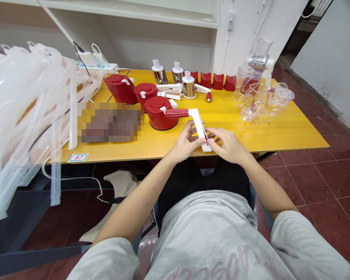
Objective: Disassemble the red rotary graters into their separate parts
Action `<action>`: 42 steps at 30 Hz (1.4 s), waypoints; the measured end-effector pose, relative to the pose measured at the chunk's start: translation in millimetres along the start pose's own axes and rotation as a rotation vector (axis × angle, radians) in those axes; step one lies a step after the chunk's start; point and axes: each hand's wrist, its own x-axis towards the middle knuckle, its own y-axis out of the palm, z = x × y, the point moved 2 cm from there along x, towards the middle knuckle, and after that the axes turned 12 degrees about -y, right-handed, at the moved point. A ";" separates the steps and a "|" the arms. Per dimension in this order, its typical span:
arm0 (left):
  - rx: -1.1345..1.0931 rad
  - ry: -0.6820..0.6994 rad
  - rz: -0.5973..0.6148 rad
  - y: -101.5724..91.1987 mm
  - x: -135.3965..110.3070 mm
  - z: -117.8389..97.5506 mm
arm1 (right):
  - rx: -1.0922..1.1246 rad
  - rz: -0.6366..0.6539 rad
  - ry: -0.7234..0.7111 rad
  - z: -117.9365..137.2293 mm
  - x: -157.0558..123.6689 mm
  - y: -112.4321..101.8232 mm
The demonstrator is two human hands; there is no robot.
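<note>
In front of my lap, a white crank handle [198, 126] with a ribbed red grip slants over the table's front edge, the grip pointing left. My left hand [183, 144] pinches its lower part from the left, thumb on top. From the other side my right hand [228, 144] closes its thumb and fingers on the same lower end; the fingers partly hide that end. Just beyond the grip sits a round red base [162, 116], with two more red bases [146, 93] [120, 90] behind it to the left.
Metal grater drums [189, 87], further crank handles [202, 89] and a row of red pushers [218, 81] stand at the back. Clear plastic housings [259, 103] and an upright drum grater [258, 62] are right. Plastic bags [23, 116], a power strip [109, 68] and a blurred patch occupy the left.
</note>
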 end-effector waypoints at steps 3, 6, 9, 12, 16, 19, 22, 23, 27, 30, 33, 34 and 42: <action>0.028 0.008 -0.001 -1.6 1.2 1.0 | -0.169 0.013 -0.085 -2.0 0.0 8.0; 0.056 0.004 0.000 -2.9 2.3 1.9 | -0.316 0.059 -0.111 -5.8 0.1 17.8; 0.073 0.001 -0.005 -3.1 2.8 2.2 | -0.389 0.071 -0.087 -10.5 -0.7 25.5; 0.077 0.005 -0.017 -2.7 3.1 2.3 | -0.324 0.019 -0.058 -11.9 -1.3 26.2; 0.046 -0.009 -0.037 -2.8 3.1 1.7 | 0.041 -0.073 0.064 -11.1 -1.2 16.2; 0.059 -0.014 -0.025 -1.7 2.1 -0.3 | 0.329 -0.096 0.208 -13.5 -0.9 11.6; 0.074 -0.017 0.011 0.7 0.6 -2.1 | 0.427 -0.136 0.275 -17.7 -0.7 12.5; 0.075 -0.018 0.017 1.3 0.3 -2.3 | 0.440 -0.149 0.287 -19.1 -0.5 13.5; 0.086 -0.001 0.008 3.1 0.5 -1.2 | 0.486 -0.170 0.334 -23.3 1.1 16.1; 0.110 0.024 -0.013 4.3 0.5 -0.2 | 0.521 -0.201 0.361 -25.0 2.9 15.1; 0.135 0.046 -0.041 5.6 -0.2 0.0 | 0.567 -0.210 0.387 -27.2 3.8 14.8; 0.141 0.048 -0.047 6.0 -0.5 0.0 | 0.577 -0.207 0.392 -28.0 3.7 14.9; 0.146 0.013 -0.078 5.6 -0.6 -1.8 | 0.490 -0.135 0.291 -27.5 -0.9 13.9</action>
